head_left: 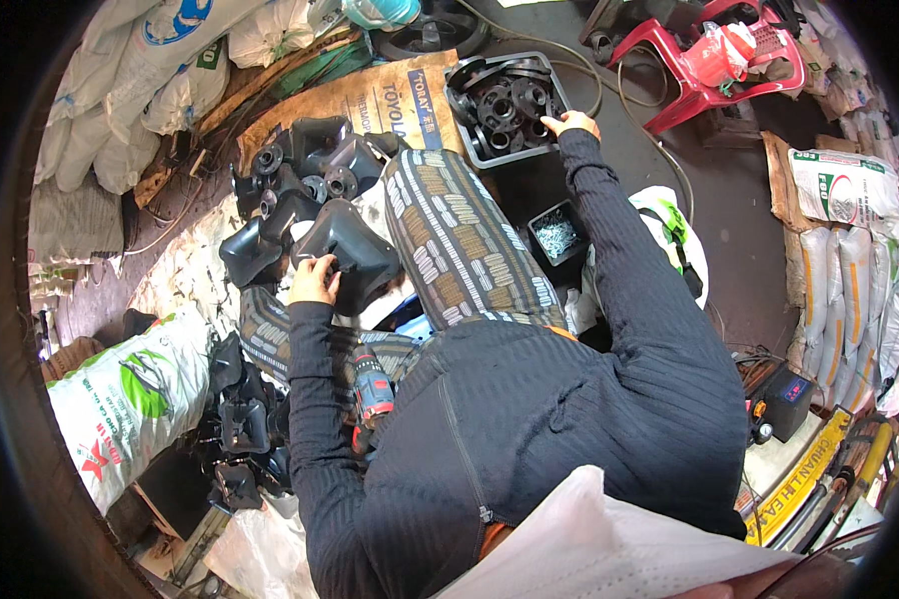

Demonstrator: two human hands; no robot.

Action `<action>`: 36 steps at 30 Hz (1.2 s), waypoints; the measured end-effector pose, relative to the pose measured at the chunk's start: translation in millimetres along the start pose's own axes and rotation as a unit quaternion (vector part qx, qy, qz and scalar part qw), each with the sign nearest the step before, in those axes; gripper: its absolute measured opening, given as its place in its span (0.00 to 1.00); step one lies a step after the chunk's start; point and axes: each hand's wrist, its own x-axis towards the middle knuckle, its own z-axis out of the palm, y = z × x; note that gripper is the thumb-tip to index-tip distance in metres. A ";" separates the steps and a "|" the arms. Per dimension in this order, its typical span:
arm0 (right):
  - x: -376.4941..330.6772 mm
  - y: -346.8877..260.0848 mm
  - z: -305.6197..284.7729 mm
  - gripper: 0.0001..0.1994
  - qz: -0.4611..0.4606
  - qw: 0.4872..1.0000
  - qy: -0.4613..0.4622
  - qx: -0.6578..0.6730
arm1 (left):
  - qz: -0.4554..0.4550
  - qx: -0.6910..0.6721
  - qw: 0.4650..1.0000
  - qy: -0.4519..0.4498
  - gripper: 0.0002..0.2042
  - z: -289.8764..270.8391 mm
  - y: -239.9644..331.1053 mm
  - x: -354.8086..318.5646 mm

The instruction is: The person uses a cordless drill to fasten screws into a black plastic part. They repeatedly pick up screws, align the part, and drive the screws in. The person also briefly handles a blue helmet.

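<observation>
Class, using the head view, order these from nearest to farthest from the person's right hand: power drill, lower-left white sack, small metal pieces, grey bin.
1. Grey bin: directly at the right hand.
2. Small metal pieces: below the hand in the picture.
3. Power drill: lower, left of centre.
4. Lower-left white sack: toward the picture's left edge.

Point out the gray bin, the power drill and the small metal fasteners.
Gray bin point(514, 157): head view, on its near rim.
Power drill point(374, 389): head view, middle of its body.
Small metal fasteners point(557, 238): head view, middle of the pile.
</observation>
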 end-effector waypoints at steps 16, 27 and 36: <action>-36.7 -3.6 -24.9 0.22 -0.022 0.917 -0.101 0.385 | -0.169 -0.349 0.915 0.111 0.25 35.9 16.8 -18.9; -281.2 -172.2 117.2 0.23 -0.089 0.837 -0.471 0.263 | -0.354 -0.558 0.750 0.009 0.25 34.6 19.8 -39.1; -277.8 -164.4 142.7 0.19 -0.211 0.880 -0.367 0.215 | -0.266 -0.281 0.921 0.036 0.28 47.9 5.5 -29.1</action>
